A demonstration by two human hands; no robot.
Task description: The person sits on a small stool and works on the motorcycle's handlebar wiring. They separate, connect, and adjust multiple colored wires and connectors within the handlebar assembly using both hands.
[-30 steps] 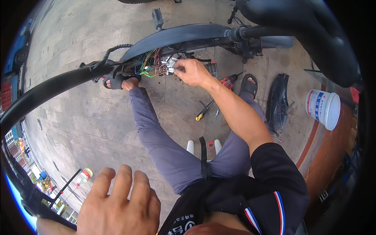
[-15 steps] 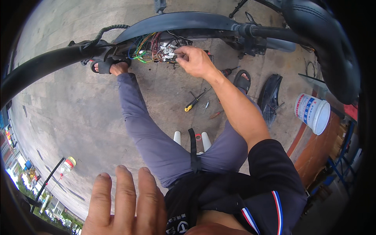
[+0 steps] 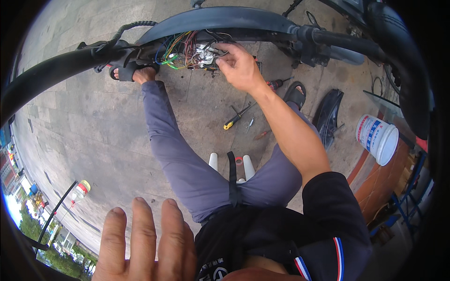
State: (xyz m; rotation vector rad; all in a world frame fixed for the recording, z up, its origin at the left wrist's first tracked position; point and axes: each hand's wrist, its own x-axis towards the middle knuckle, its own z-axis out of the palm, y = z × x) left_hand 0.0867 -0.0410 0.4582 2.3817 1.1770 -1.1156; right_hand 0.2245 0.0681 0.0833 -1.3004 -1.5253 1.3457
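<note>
My right hand [image 3: 238, 66] reaches to a bundle of wires [image 3: 186, 47] in the opened frame of a dark two-wheeler [image 3: 220, 19]. Its thumb and forefinger are closed on a thin dark wire [image 3: 220, 56], partly hidden by the fingers. Right beside the fingertips is a cluster of white connectors [image 3: 203, 55]. Further left hang green connectors [image 3: 169, 61] among red, yellow, green and blue wires. Large in the lower left, close to the camera, is my left hand [image 3: 145, 243], its fingers stretched out and apart. Nothing shows in it.
On the pavement lie a yellow-handled screwdriver [image 3: 229, 125], a small metal tool [image 3: 250, 123] and a red and black power drill [image 3: 277, 84]. Right of my foot is a black curved cover [image 3: 328, 112]. A white bucket [image 3: 378, 140] stands further right. At left hangs a plastic bottle [image 3: 81, 189].
The view has shifted slightly. My right hand stays at the connectors, with thumb and forefinger a little further apart. My left hand remains raised with its fingers spread.
</note>
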